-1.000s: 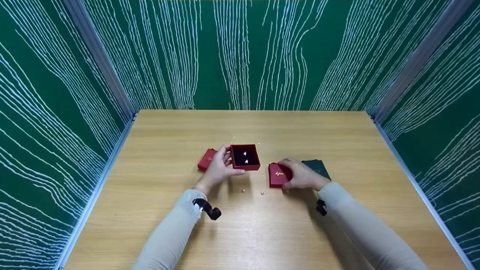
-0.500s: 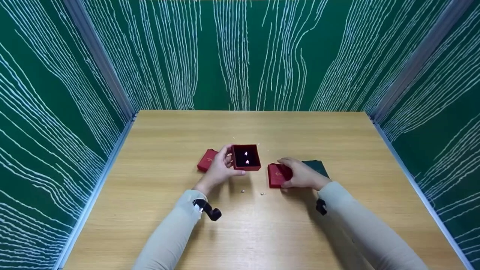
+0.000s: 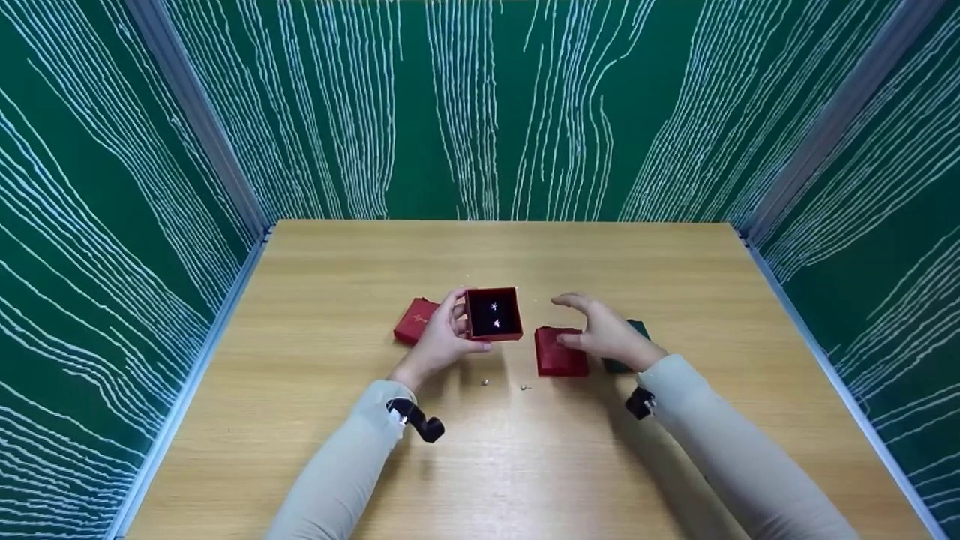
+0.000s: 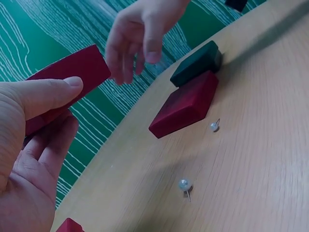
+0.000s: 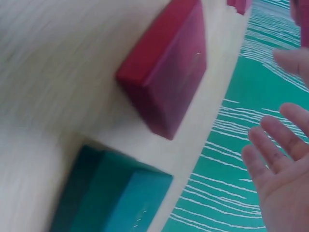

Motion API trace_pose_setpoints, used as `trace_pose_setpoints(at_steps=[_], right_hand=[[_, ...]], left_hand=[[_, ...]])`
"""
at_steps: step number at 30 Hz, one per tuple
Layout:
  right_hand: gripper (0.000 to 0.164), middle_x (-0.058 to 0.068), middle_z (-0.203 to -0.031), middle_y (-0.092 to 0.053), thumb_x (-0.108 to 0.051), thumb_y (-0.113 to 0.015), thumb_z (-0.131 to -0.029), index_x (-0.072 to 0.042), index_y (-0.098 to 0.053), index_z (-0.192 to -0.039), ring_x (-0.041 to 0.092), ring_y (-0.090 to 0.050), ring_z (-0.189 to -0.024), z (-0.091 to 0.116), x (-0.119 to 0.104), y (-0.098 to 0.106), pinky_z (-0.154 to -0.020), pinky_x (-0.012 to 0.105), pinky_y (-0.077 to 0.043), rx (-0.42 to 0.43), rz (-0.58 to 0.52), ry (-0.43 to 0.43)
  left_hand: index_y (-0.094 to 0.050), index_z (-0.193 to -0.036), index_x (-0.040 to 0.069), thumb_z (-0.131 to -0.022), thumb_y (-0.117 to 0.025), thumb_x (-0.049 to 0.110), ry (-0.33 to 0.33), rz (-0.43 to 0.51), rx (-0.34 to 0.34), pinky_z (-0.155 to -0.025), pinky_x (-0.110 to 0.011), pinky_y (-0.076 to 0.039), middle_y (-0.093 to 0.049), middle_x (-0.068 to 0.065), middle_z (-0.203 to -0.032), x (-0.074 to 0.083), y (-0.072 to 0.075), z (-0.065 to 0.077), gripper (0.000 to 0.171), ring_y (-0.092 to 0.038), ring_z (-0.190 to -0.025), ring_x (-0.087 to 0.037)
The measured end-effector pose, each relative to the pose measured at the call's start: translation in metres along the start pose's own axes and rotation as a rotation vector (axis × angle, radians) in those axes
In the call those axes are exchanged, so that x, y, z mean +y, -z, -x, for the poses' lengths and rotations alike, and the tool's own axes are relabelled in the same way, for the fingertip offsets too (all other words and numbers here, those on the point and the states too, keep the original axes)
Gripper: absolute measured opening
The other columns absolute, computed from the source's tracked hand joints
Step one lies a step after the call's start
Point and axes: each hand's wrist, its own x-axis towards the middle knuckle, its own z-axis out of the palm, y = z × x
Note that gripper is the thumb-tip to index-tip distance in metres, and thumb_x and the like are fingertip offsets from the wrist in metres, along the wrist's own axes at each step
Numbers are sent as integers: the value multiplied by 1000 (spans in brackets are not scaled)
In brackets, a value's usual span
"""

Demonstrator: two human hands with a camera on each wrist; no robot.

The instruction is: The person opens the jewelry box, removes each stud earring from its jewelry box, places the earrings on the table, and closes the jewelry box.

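Observation:
My left hand (image 3: pixel 439 345) holds up a small red jewelry box (image 3: pixel 504 337), thumb on its near side and fingers behind. Two star-shaped earrings (image 3: pixel 495 323) sit on its dark lining. Over the table on the right, my right hand (image 3: pixel 611 336) hovers with fingers spread and holds nothing. Below it lies a red box lid (image 3: pixel 561 363) with faint gold lettering, seen apart from that hand in the left wrist view. Nearer me, two pearl stud earrings lie on the wood, one pearl earring (image 4: pixel 184 184) closer to my left hand and another pearl earring (image 4: pixel 214 126) by the lid.
A dark green box (image 4: pixel 198 64) lies beside the red lid, partly behind my right hand in the head view. Another red box (image 3: pixel 412 322) with gold lettering rests left of my left hand. Green walls with white lines (image 3: pixel 420 112) enclose the wooden table (image 3: pixel 360 255).
My right hand has let go of the red lid and lifted off it, fingers opening. The lid stays on the table. My left hand keeps the jewelry box nearly still.

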Motion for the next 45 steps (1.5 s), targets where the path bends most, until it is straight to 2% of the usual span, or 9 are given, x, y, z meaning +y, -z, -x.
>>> trace_pose_setpoints(at_steps=[8, 16, 20, 26, 32, 40, 45], right_hand=[[52, 21, -152, -62, -8, -80, -95, -4, -66, -145, 50, -56, -141, 0, -17, 6, -119, 69, -48, 104, -37, 80], [45, 21, -146, -67, -6, -80, -94, -2, -70, -137, 48, -61, -136, 1, -34, 6, -116, 67, -52, 155, -61, 167], [42, 20, -143, -69, -8, -82, -94, -2, -73, -134, 46, -63, -134, 2, -42, 4, -115, 65, -53, 184, -83, 191], [39, 19, -143, -70, -10, -83, -95, -4, -75, -132, 43, -63, -135, -1, -52, 2, -117, 64, -53, 193, -108, 193], [38, 17, -145, -69, -12, -84, -95, -8, -76, -132, 42, -61, -138, -4, -59, 1, -118, 65, -52, 186, -120, 172], [34, 20, -147, -67, -7, -83, -94, -6, -78, -128, 44, -61, -138, -8, -63, -5, -117, 65, -53, 181, -129, 185], [28, 21, -145, -67, -6, -82, -95, -3, -80, -123, 45, -61, -137, -12, -65, -8, -114, 62, -56, 178, -128, 184]], left_hand=[[-29, -164, -1, -76, -79, -27, 10, 12, -8, -104, -39, -64, -57, -31, -151, 2, -8, -3, 105, -69, -130, -40], [-24, -168, -1, -75, -77, -29, 47, 25, -16, -104, -40, -65, -54, -31, -155, 3, -15, -3, 110, -67, -132, -44], [-27, -166, -1, -73, -76, -30, 40, 50, -30, -103, -41, -65, -54, -31, -155, 1, -17, -3, 109, -68, -131, -43], [-30, -164, 1, -73, -75, -31, 24, 66, -54, -103, -41, -65, -55, -31, -155, 0, -20, -4, 107, -69, -128, -41], [-29, -164, 0, -74, -73, -33, 20, 63, -68, -105, -41, -64, -52, -32, -157, 2, -23, -6, 105, -67, -133, -45], [-33, -162, 2, -75, -77, -29, 15, 71, -64, -101, -40, -66, -56, -30, -153, 5, -27, -5, 102, -71, -127, -38], [-33, -163, 3, -75, -77, -28, 19, 76, -70, -103, -40, -65, -55, -27, -155, 6, -28, -5, 103, -69, -130, -39]])
